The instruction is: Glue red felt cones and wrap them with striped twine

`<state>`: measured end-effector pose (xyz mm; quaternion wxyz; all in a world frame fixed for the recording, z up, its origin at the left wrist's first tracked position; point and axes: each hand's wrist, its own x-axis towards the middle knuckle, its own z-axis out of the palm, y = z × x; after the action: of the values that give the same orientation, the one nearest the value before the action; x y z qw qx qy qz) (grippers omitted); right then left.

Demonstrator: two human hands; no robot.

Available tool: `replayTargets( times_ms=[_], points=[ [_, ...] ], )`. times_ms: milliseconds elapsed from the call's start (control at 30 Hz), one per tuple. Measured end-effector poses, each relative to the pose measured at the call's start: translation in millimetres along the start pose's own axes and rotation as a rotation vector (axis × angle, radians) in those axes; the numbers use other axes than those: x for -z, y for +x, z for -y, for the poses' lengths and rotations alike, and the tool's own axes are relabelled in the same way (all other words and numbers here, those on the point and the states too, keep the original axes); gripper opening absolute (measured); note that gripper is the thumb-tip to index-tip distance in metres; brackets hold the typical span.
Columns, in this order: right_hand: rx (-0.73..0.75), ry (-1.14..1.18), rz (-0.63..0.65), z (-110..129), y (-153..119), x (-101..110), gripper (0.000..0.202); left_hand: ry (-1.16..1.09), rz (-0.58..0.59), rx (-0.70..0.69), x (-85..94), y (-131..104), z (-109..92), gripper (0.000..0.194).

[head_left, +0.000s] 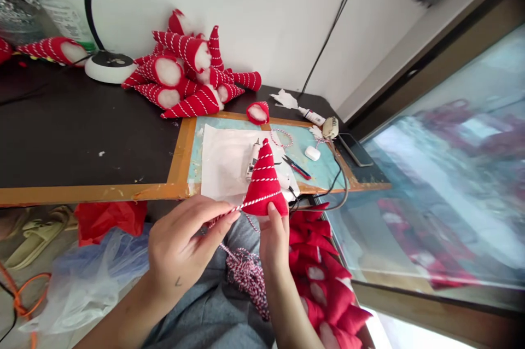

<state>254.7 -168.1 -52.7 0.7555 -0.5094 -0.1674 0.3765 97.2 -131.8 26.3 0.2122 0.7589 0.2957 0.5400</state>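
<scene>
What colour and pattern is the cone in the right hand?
The cone is red, striped by mostly white cord; it shows best in the head view.

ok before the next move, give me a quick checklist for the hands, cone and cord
1. Cone held: ok, the right hand grips its base.
2. Cord pinched: ok, the left hand has it beside the cone.
3. Cord covering the base edge: not ok, bare red shows below the lowest turn.
4. Bundle untangled: cannot tell, it lies bunched.
5. Glue gun hot: cannot tell from the picture.
</scene>
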Motion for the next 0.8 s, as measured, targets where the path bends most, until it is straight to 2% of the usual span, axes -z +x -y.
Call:
replayTargets(
  times_ms=[67, 133, 233, 367, 467, 567, 667, 800],
  points=[
    [-0.045, 0.113, -0.011, 6.3, -1.2, -1.8, 0.042, 0.084, -0.035, -0.065, -5.6, 5.5, 1.5, 0.021],
    [-0.112, 0.211, -0.01, 12.5, -2.2, -1.7, 0.042, 0.09, -0.034, -0.009, -12.4, 5.9, 9.3, 0.014],
    [-0.252, 0.273, 0.079, 17.2, -2.6, 1.7, 0.044, -0.024, 0.037, 0.239, -23.8, -0.3, 26.0, 0.004],
    [-0.37, 0.318, 0.208, 14.3, -2.1, 4.0, 0.045, -0.276, 0.19, 0.591, -38.6, -11.6, 43.4, 0.023],
    [-0.4, 0.386, 0.228, 10.2, -1.3, 1.1, 0.039, -0.48, 0.253, 0.72, -44.8, -18.2, 46.2, 0.029],
    [-0.395, 0.367, 0.249, 7.4, 0.8, -1.6, 0.04, -0.578, 0.246, 0.707, -43.6, -21.1, 39.9, 0.025],
    [-0.391, 0.315, 0.248, 5.1, 4.5, -2.0, 0.046, -0.599, 0.21, 0.593, -36.5, -19.4, 28.2, 0.017],
    [-0.37, 0.311, 0.18, 2.4, 8.4, -2.1, 0.041, -0.582, 0.205, 0.475, -28.1, -15.3, 17.7, 0.01]
  ],
)
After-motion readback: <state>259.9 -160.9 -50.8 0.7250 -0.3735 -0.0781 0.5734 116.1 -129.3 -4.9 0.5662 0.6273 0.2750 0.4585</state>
